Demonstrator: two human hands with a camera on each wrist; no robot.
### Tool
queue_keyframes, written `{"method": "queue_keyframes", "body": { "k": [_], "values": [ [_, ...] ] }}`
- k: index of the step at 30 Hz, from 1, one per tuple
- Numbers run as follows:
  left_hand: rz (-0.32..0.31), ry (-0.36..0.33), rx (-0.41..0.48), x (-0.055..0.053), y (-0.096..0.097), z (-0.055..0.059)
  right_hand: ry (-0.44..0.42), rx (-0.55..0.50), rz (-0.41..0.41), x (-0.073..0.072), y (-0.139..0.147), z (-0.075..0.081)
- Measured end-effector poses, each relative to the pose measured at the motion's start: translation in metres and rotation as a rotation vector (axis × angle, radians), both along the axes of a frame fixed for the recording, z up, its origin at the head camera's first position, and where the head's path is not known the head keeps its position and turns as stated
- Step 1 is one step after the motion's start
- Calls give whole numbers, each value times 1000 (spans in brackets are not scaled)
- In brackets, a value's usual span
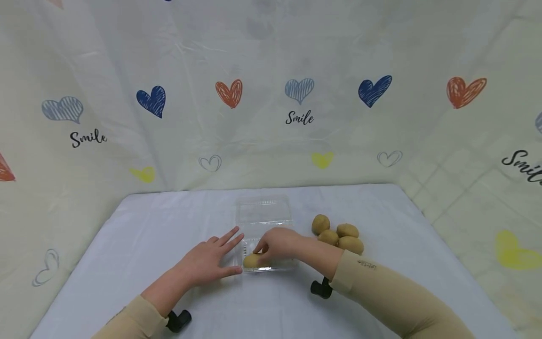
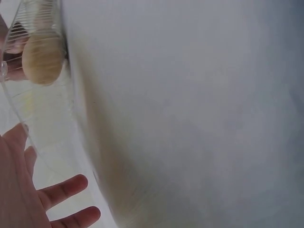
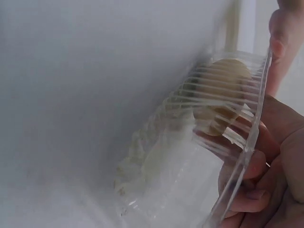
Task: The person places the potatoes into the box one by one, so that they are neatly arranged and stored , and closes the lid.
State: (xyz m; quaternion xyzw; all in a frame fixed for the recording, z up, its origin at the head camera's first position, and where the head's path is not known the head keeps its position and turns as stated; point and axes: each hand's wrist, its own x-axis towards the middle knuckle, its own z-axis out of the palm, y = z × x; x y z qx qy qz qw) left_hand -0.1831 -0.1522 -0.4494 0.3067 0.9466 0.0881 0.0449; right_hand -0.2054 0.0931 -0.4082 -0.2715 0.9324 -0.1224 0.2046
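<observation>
A clear plastic clamshell box [image 1: 263, 212] lies unfolded on the white table, its lid toward the back. In the near left corner of its base is a potato [image 1: 251, 261], seen through the ribbed wall as a pale oval [image 3: 221, 83] in the right wrist view. My right hand [image 1: 277, 245] reaches down into the base and grips this potato between thumb and fingers. Spread at the left side of the box, my left hand [image 1: 205, 263] has its fingertips and thumb at the rim. In the left wrist view, its fingers [image 2: 69, 187] are extended and hold nothing.
Several loose potatoes [image 1: 350, 245] sit in a group right of the box, beyond my right forearm. A white cloth [image 1: 262, 310] covers the table. Behind it hangs a pale curtain [image 1: 262, 141] printed with hearts. Black wrist-camera mounts [image 1: 322, 288] hang below both sleeves.
</observation>
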Motion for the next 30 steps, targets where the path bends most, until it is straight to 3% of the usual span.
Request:
{"method": "queue_keyframes", "body": {
  "k": [10,30],
  "values": [
    [-9,9,-28,-2,0,1,-27,-9,11,1,-8,0],
    [-8,-5,-52,0,1,5,-4,-137,-17,-12,21,10]
  ]
}}
